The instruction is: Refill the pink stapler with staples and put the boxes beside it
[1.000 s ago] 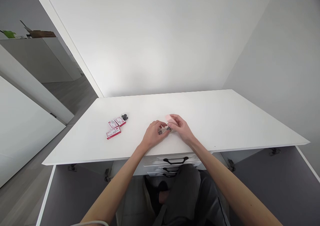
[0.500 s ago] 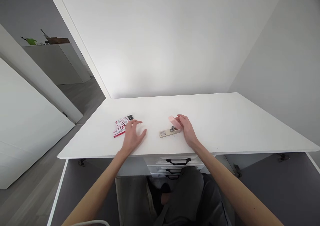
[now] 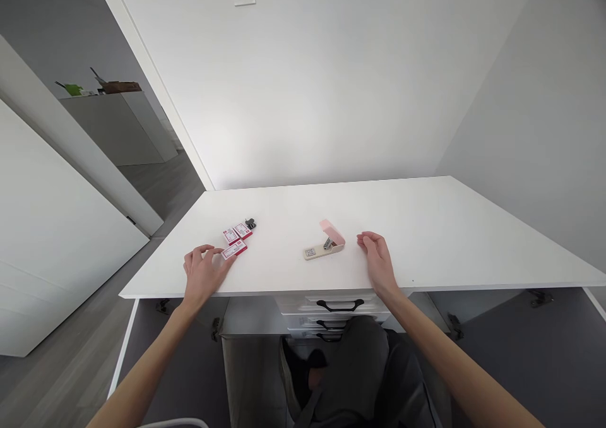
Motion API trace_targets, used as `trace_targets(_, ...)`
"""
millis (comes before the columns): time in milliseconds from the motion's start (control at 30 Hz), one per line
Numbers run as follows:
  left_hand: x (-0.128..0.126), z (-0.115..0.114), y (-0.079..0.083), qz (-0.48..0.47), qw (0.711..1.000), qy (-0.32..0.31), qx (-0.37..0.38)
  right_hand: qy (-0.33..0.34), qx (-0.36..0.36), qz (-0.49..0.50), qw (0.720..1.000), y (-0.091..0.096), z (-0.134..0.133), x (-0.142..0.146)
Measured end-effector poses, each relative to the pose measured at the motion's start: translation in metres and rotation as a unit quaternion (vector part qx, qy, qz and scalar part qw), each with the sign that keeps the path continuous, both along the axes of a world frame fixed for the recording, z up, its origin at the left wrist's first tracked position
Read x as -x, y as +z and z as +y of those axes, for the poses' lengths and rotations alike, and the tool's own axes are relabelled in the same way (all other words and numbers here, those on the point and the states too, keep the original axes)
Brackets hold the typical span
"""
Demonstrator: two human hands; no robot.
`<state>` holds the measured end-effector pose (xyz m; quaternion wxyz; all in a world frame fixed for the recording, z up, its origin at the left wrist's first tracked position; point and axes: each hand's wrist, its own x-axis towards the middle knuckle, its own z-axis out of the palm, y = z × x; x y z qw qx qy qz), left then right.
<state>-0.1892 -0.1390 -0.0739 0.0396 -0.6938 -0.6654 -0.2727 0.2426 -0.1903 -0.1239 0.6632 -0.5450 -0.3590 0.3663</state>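
Note:
A small pink and beige stapler lies on the white desk with its pink top hinged up. My right hand rests just right of it, fingers loosely apart, holding nothing. My left hand sits near the desk's front left, fingers spread, its fingertips at the nearest of three red and white staple boxes. Two more boxes lie just behind, with a small black clip beside them.
A white drawer unit with black handles stands under the desk, in front of my knees. The desk meets white walls behind and to the right. On the left a doorway opens onto grey flooring and a white cabinet.
My right hand has let go of the stapler and drawn back to the right. My left hand left the stapler and swung left to the nearest staple box. The camera tilted up a little.

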Motion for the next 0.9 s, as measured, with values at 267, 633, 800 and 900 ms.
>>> trace_targets(267,-0.046,-0.024,0.01,-0.087,0.974,-0.207,0.014,0.062,-0.028,-0.085,0.994,0.024,-0.02,0.008)
trace_targets(633,-0.116,-0.022,0.013,-0.192,0.922,-0.311,0.127,0.367,-0.001,-0.14,0.92,0.047,-0.016,0.031)
trace_targets(800,-0.122,-0.019,0.011,-0.204,0.921,-0.307,0.128,0.363,0.004,-0.142,0.921,0.043,-0.011,0.035)
trace_targets(900,-0.123,-0.02,0.009,-0.203,0.919,-0.31,0.132,0.361,0.002,-0.149,0.921,0.039,-0.011,0.034)
